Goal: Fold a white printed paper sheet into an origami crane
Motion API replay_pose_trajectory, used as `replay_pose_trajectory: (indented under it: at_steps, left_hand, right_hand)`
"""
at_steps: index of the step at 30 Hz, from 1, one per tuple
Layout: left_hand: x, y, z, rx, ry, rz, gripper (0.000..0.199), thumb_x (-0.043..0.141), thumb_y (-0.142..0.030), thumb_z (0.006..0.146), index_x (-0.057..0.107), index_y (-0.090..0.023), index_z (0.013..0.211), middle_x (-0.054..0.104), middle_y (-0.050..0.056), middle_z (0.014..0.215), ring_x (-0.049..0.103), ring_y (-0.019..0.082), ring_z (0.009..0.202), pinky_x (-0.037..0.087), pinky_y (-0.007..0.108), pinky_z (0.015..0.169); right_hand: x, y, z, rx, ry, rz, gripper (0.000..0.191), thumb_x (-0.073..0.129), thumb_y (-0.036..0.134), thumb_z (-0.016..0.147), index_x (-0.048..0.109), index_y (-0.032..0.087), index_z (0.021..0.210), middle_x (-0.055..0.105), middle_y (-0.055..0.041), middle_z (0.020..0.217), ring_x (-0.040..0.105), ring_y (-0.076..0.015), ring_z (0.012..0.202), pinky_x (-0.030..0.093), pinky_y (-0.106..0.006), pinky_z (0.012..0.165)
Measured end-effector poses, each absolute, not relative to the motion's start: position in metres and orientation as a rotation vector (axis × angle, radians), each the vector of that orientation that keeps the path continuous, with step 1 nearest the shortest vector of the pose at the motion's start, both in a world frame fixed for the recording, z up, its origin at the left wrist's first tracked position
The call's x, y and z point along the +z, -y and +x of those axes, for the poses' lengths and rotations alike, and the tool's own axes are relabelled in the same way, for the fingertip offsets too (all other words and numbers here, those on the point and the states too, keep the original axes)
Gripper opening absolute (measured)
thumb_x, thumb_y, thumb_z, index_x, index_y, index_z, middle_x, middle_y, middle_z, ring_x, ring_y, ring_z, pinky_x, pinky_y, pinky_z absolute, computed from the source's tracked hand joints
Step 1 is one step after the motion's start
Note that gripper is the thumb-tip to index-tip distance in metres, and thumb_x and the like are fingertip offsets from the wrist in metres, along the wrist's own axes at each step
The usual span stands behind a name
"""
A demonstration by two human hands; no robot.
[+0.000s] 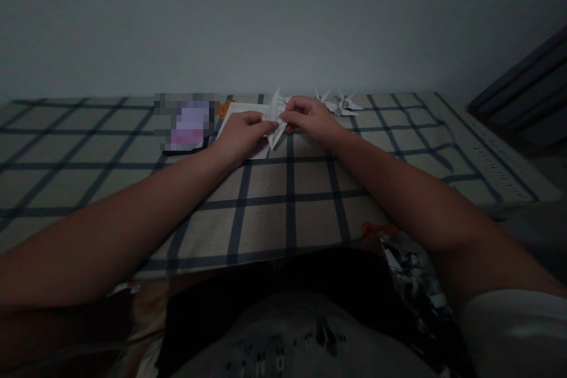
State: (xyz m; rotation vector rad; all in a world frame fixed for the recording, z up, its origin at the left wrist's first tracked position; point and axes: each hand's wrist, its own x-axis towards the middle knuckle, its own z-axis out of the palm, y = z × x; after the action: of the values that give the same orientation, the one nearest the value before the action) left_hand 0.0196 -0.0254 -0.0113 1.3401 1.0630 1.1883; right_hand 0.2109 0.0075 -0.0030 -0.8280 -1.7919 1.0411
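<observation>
A piece of folded white paper (pixel 275 107), with a pointed tip at the top and another at the bottom, is held upright between both hands. My left hand (pixel 243 133) pinches its left side, thumb towards the middle. On the right side, the fingers of my right hand (pixel 310 118) are closed on the same paper. Under and behind my left hand lies flat white paper (pixel 237 109). Several-pointed folded paper cranes (pixel 345 105) rest on the cloth just beyond my right hand; their exact number is hard to make out in the dim light.
A phone (pixel 190 124) with a blurred, lit screen lies left of my left hand. An orange object (pixel 225 108) shows partly behind the white paper. The checked tablecloth (pixel 270 212) covers the table, which meets a plain wall (pixel 266 23). A shiny crumpled wrapper (pixel 411 271) is below the front edge.
</observation>
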Motion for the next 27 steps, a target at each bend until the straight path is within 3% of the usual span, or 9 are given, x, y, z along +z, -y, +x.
replay_pose_trajectory:
  at_steps: [8, 15, 27]
  left_hand:
    - [-0.008, 0.030, 0.019, 1.163, -1.016, 1.357, 0.018, 0.084, -0.030, 0.069, 0.075, -0.017, 0.078, 0.073, 0.004, 0.075, 0.064, 0.014, 0.064, 0.048, 0.024, 0.058]
    - [-0.004, 0.027, 0.017, 1.315, -1.084, 1.466, 0.021, 0.082, -0.035, 0.074, 0.071, -0.018, 0.072, 0.064, 0.001, 0.068, 0.056, 0.012, 0.063, 0.045, 0.024, 0.060]
    - [0.000, 0.031, 0.019, 1.348, -1.137, 1.500, 0.026, 0.080, -0.035, 0.079, 0.064, -0.019, 0.066, 0.057, -0.001, 0.061, 0.051, 0.011, 0.060, 0.043, 0.024, 0.060]
  right_hand:
    - [-0.005, -0.007, 0.208, 1.112, 1.755, -0.846, 0.033, 0.070, 0.039, 0.099, 0.057, 0.020, 0.076, 0.060, 0.0033, 0.065, 0.058, -0.0094, 0.060, 0.051, -0.020, 0.061]
    - [-0.002, -0.003, 0.204, 1.164, 1.735, -0.837, 0.040, 0.073, 0.052, 0.097, 0.058, 0.018, 0.081, 0.062, 0.0038, 0.066, 0.059, -0.0072, 0.059, 0.051, -0.018, 0.059]
    - [-0.003, -0.003, 0.206, 1.044, 1.890, -0.824, 0.032, 0.079, 0.037, 0.093, 0.062, 0.016, 0.075, 0.065, 0.0016, 0.064, 0.060, -0.0084, 0.061, 0.049, -0.021, 0.063]
